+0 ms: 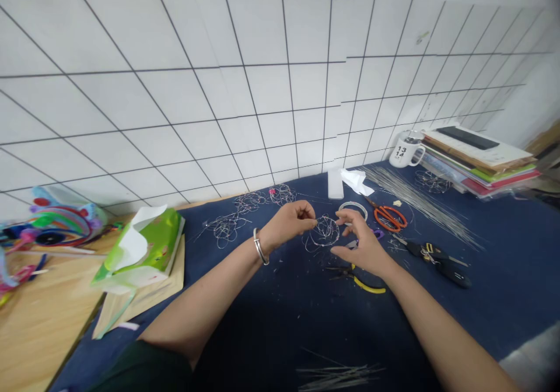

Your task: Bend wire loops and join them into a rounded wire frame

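Note:
A small round frame of thin bent wire (326,231) is held up over the dark blue cloth. My left hand (292,224), with a silver bracelet at the wrist, pinches its left upper edge between thumb and fingertips. At its right side is my right hand (361,243), thumb and fingers spread apart; whether a fingertip touches the wire I cannot tell. Below my right hand lie pliers with a yellow handle (370,286). Just behind it are a roll of white tape (353,206) and orange-handled scissors (391,219). Purple-handled scissors (377,234) are partly hidden by that hand.
Several wire tangles (225,228) lie toward the wall. Long straight wires (420,199) and keys (431,253) are at right, short wires (339,375) at the front. A mug (402,153) and stacked books (476,158) stand back right; a green tissue pack (164,243) is left.

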`<state>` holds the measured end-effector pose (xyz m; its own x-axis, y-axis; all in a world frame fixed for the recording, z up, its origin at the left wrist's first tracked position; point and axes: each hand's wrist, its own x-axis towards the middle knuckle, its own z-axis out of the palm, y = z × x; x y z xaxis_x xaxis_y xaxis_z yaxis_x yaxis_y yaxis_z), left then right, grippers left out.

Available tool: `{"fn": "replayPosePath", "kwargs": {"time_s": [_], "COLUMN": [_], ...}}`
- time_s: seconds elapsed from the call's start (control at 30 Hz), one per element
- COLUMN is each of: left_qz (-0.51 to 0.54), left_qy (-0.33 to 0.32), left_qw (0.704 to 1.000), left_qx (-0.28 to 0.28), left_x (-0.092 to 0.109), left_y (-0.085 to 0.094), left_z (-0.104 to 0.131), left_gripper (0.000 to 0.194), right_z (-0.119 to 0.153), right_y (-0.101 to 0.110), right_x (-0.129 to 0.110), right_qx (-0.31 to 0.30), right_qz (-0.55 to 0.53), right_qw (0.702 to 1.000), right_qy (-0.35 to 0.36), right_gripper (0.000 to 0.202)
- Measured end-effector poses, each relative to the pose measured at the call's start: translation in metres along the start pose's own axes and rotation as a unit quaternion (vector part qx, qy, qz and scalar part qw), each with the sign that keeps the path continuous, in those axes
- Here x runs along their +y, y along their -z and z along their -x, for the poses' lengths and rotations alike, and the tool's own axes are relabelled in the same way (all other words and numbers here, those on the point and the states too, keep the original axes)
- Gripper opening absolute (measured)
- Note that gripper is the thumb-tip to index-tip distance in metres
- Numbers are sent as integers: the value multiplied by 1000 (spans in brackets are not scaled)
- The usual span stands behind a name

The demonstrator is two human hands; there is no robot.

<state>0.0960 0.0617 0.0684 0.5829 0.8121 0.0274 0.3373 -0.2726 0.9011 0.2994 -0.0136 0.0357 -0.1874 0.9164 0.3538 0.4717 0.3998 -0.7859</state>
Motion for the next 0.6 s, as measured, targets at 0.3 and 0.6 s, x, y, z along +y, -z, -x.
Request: {"fn": "replayPosePath", "kwargs": {"time_s": [0.3, 0.6], "left_qz": [12, -41], "left_qy": [10, -18], "left_qw": [1000, 999], "left_qx": [-23, 23], "left_x": [1, -3], "left_y": [-8, -12], "left_z": [1, 0], "left_gripper": [13, 9], "right_z": [3, 9], "right_y": [-12, -31], "right_x": [-3, -1], "right_qx": [-36, 35], "right_qz": [-74, -102], "right_qw": [996, 993], "right_qy": [-32, -49], "right_gripper": [48, 38]}}
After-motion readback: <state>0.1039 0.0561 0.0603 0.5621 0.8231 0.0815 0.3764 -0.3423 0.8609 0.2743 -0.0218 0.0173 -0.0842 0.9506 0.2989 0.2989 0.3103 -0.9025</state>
